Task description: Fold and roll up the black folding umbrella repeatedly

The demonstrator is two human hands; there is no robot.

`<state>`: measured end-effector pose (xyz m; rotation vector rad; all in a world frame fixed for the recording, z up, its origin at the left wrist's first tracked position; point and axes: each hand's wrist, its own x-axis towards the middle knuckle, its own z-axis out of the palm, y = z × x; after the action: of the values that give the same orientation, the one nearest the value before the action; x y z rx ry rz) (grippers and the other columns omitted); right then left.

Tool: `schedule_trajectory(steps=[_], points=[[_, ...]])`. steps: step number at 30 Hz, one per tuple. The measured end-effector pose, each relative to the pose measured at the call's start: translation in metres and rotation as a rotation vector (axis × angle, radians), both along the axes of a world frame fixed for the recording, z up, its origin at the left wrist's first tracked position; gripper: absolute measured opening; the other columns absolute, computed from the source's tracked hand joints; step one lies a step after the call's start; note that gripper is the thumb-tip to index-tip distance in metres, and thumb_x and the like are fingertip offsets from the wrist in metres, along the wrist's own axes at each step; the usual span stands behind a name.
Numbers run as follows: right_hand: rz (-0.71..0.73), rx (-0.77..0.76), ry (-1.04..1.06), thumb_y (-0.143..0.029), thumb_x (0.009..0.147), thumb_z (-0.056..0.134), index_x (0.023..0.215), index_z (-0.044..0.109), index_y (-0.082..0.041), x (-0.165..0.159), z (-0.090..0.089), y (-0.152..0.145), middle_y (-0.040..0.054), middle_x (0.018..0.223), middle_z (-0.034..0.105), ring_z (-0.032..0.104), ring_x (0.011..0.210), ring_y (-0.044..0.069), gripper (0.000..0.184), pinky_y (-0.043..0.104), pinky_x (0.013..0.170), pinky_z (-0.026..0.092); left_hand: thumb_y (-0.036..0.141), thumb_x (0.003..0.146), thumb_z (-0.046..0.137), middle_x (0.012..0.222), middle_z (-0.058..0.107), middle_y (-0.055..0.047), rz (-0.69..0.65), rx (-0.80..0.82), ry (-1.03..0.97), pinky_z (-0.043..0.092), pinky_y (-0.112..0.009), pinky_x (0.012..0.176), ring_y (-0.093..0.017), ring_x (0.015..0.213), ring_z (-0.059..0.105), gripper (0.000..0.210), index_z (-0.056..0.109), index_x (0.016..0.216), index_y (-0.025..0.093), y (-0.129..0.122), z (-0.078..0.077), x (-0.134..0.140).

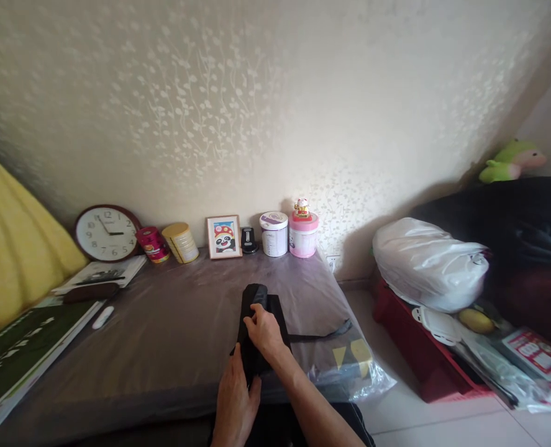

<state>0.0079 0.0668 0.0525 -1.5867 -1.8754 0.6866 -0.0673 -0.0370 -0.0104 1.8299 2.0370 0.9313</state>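
Pale patterned wallpaper [200, 93] is seen behind a plastic-covered table [163, 335]. Well left of the framed panda picture [224, 239], a green book [28, 354] is laid; nearer, two cans [181, 243] are stood. In front of the picture, slightly right, a folded black item [253, 360] is placed, touched at its near left side by the left hand [236, 397], thumb spread from fingers, and on top by the right hand [264, 332], fingers bent; whether it is pinched by either cannot be told. Right of the picture, two lidded tubs [274, 237] are lined up; farther right, a white bag [428, 264] is rested on a red bin [422, 357].
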Motion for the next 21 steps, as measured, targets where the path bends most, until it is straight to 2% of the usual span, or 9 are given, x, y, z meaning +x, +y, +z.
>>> schedule_trajectory(steps=[3, 6, 11, 13, 16, 19, 21], points=[[0.022, 0.044, -0.01, -0.023, 0.083, 0.047, 0.109, 0.06, -0.017, -0.001, 0.0, -0.003, 0.0069, 0.085, 0.07, 0.065, 0.081, 0.019, 0.03, 0.026, 0.07, 0.045, 0.024, 0.08, 0.037, 0.122, 0.05, -0.019, 0.011, -0.018, 0.022, 0.042, -0.043, 0.097, -0.027, 0.117, 0.049, 0.046, 0.036, 0.123, 0.007, 0.0, 0.004, -0.001], [0.11, 0.089, 0.048, -0.019, 0.086, 0.041, 0.102, 0.064, -0.019, 0.002, 0.0, -0.008, 0.0044, 0.086, 0.07, 0.064, 0.081, 0.015, 0.028, 0.023, 0.073, 0.045, 0.025, 0.079, 0.037, 0.111, 0.054, -0.018, 0.017, -0.055, 0.045, 0.046, -0.043, 0.091, -0.028, 0.109, 0.054, 0.033, 0.046, 0.106, 0.008, 0.0, 0.009, -0.002], [0.218, 0.151, 0.11, -0.014, 0.084, 0.043, 0.098, 0.066, -0.019, 0.005, -0.001, -0.015, 0.0032, 0.09, 0.069, 0.063, 0.084, 0.014, 0.027, 0.022, 0.079, 0.045, 0.03, 0.077, 0.039, 0.14, 0.024, -0.022, 0.056, 0.001, -0.007, 0.041, -0.044, 0.098, -0.032, 0.127, 0.038, 0.035, 0.045, 0.105, 0.01, 0.001, 0.004, -0.003], [0.246, 0.173, 0.112, -0.013, 0.083, 0.043, 0.097, 0.066, -0.02, 0.005, -0.002, -0.017, 0.0027, 0.091, 0.068, 0.062, 0.085, 0.014, 0.027, 0.021, 0.08, 0.045, 0.031, 0.076, 0.042, 0.137, 0.032, -0.02, 0.073, 0.002, -0.055, 0.041, -0.046, 0.098, -0.032, 0.126, 0.039, 0.039, 0.044, 0.11, 0.011, 0.001, -0.001, -0.003], [0.28, 0.195, 0.102, -0.012, 0.083, 0.043, 0.096, 0.066, -0.02, 0.005, -0.003, -0.018, 0.0023, 0.089, 0.068, 0.062, 0.086, 0.014, 0.027, 0.021, 0.081, 0.045, 0.03, 0.075, 0.043, 0.132, 0.041, -0.021, 0.105, -0.017, -0.115, 0.04, -0.049, 0.098, -0.031, 0.126, 0.039, 0.056, 0.03, 0.127, 0.011, 0.002, -0.003, -0.002], [0.299, 0.206, 0.094, -0.012, 0.084, 0.043, 0.097, 0.066, -0.019, 0.005, -0.003, -0.019, 0.0026, 0.091, 0.068, 0.061, 0.087, 0.014, 0.027, 0.022, 0.081, 0.045, 0.027, 0.077, 0.041, 0.141, 0.028, -0.022, 0.081, -0.015, -0.137, 0.038, -0.047, 0.1, -0.03, 0.13, 0.034, 0.074, 0.003, 0.138, 0.011, 0.001, 0.001, -0.002], [0.303, 0.209, 0.088, -0.012, 0.084, 0.042, 0.097, 0.066, -0.019, 0.006, -0.003, -0.019, 0.0027, 0.092, 0.068, 0.061, 0.087, 0.015, 0.027, 0.023, 0.081, 0.045, 0.025, 0.079, 0.039, 0.141, 0.029, -0.018, 0.02, -0.018, -0.105, 0.038, -0.044, 0.101, -0.027, 0.13, 0.035, 0.072, 0.003, 0.14, 0.014, 0.001, 0.003, -0.002]])
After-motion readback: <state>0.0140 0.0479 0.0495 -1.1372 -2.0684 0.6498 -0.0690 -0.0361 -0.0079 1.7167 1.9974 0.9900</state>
